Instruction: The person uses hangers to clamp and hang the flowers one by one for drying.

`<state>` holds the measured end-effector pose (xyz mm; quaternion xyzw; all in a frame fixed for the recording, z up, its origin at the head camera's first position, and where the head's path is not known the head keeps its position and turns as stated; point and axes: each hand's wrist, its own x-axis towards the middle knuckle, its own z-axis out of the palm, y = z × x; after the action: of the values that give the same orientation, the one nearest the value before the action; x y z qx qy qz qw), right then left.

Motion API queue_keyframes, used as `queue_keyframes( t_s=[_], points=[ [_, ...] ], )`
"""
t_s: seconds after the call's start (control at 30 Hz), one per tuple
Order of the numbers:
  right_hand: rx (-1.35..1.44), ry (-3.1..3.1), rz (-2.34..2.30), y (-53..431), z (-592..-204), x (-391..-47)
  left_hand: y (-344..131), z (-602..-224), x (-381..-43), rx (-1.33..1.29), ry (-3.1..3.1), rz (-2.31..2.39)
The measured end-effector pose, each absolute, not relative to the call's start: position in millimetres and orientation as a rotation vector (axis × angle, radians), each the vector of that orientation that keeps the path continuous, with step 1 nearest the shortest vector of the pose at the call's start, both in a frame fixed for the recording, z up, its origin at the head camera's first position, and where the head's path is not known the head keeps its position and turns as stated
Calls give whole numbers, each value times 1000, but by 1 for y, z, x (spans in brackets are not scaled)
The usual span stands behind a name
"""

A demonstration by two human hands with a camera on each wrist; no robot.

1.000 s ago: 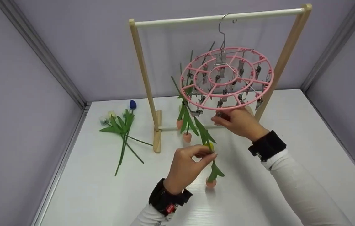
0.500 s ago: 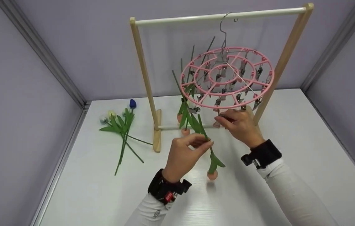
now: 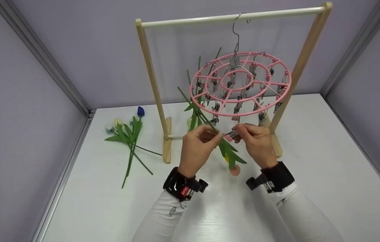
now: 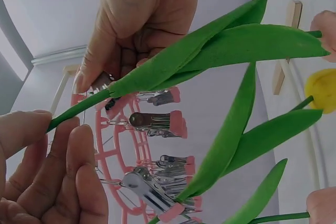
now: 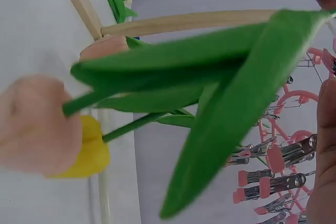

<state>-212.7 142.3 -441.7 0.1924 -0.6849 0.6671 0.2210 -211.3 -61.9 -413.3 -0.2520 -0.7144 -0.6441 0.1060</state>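
Note:
My left hand [image 3: 196,148] pinches the green stem [image 4: 79,107] of an artificial tulip between thumb and fingers. The tulip hangs head down and slanted, its pink bloom [image 3: 234,170] low and to the right, its leaves [image 5: 226,93] close to the right wrist camera. Facing it, my right hand [image 3: 258,143] pinches a metal clip with pink tips [image 3: 229,136], right at the stem. Above both hands is a round pink clip hanger [image 3: 235,114], with several clips [image 4: 157,121] dangling. Other tulips hang upside down at its left side, including one with a yellow bloom [image 5: 94,150].
The hanger's hook [image 3: 236,32] sits over the white bar [image 3: 193,21] of a wooden-legged rack [image 3: 149,67]. Left of the rack, several loose tulips [image 3: 129,136] with blue and pale blooms lie on the white table [image 3: 86,201]. Grey panels enclose the table.
My left hand has risen with the tulip, which now slants more. My right hand has drawn the clip down and leftward from under the hanger's rim to the stem.

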Motion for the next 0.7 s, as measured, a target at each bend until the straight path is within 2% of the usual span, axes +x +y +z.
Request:
queue_keyframes(
  t_s=[0.27, 0.7],
  points=[
    [558, -1860, 1865, 141, -438, -207, -57, -411, -213, -622, -2096, -1966],
    [588, -1903, 1777, 144, -434, -206, -51, -408, -212, -624, -2035, -2070]
  ],
)
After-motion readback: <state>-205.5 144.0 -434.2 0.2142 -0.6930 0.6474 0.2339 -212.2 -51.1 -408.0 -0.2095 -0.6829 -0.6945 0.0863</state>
